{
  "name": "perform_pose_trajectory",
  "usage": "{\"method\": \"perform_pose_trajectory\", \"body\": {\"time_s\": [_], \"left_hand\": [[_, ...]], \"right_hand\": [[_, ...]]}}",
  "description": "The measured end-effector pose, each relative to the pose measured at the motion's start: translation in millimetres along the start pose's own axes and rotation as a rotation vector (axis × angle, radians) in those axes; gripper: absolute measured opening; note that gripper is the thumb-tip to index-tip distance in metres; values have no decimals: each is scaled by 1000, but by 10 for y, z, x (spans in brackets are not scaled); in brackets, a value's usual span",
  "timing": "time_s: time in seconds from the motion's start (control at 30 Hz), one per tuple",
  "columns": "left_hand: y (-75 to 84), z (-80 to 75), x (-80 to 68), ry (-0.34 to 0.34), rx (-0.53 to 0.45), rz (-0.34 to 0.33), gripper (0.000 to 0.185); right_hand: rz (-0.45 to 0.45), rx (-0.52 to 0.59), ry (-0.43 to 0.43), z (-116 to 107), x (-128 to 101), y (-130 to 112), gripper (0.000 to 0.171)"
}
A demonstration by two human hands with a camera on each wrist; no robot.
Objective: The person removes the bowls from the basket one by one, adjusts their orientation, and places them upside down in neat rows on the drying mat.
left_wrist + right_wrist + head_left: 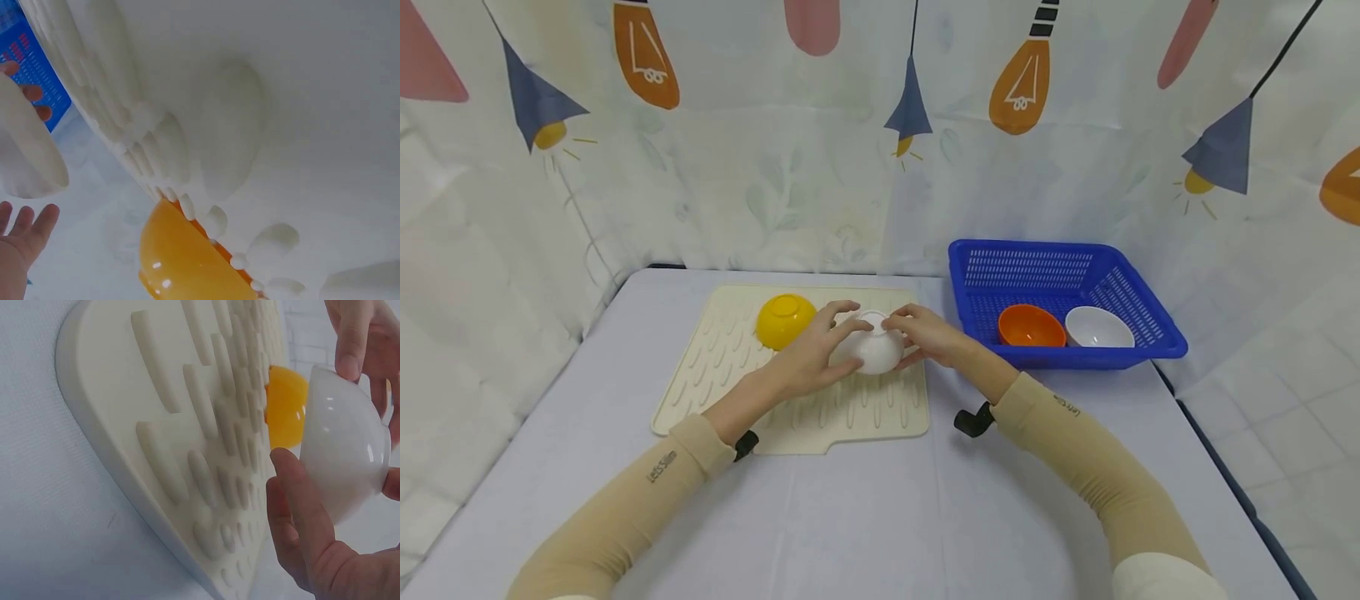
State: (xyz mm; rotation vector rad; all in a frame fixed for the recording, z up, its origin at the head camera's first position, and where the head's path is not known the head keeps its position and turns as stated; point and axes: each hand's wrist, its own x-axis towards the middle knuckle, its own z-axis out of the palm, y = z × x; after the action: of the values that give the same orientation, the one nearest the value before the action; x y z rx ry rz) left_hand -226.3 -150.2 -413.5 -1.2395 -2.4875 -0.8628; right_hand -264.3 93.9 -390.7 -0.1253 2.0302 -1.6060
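A white bowl [880, 354] is held upside down, tilted, over the cream ridged drying mat [865, 421]. My right hand [928, 333] grips it, with fingers along the rim and the thumb near the base in the right wrist view. From the other side my left hand [812, 354] reaches over the bowl, its fingers spread and fairly straight. In the right wrist view the left thumb [348, 365] meets the bowl's side. A yellow bowl [786, 321] sits upside down on the mat, beyond my left hand.
At the back right stands a blue perforated basket [1071, 358]. Inside it are an orange bowl [1032, 325] and another white bowl [1099, 327]. A pale cloth covers the table [865, 525], and a patterned curtain [842, 175] hangs right behind it.
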Motion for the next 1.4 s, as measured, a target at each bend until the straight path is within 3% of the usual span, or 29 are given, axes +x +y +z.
{"method": "perform_pose_trajectory", "body": {"time_s": [0.27, 0.53, 1.07, 1.23, 1.4], "left_hand": [[52, -35, 77, -39, -29, -144, 49], [62, -92, 123, -99, -66, -233, 52], [63, -104, 160, -166, -94, -286, 62], [36, -127, 187, -148, -100, -276, 61], [12, -144, 189, -153, -79, -301, 61]], "right_hand": [[2, -33, 13, -10, -42, -52, 54], [-8, -11, -3, -14, -40, -56, 53], [-60, 1, 0, 3, -16, 29, 62], [-121, -32, -4, -4, -15, 30, 54], [-148, -106, -29, -22, -58, 16, 63]]}}
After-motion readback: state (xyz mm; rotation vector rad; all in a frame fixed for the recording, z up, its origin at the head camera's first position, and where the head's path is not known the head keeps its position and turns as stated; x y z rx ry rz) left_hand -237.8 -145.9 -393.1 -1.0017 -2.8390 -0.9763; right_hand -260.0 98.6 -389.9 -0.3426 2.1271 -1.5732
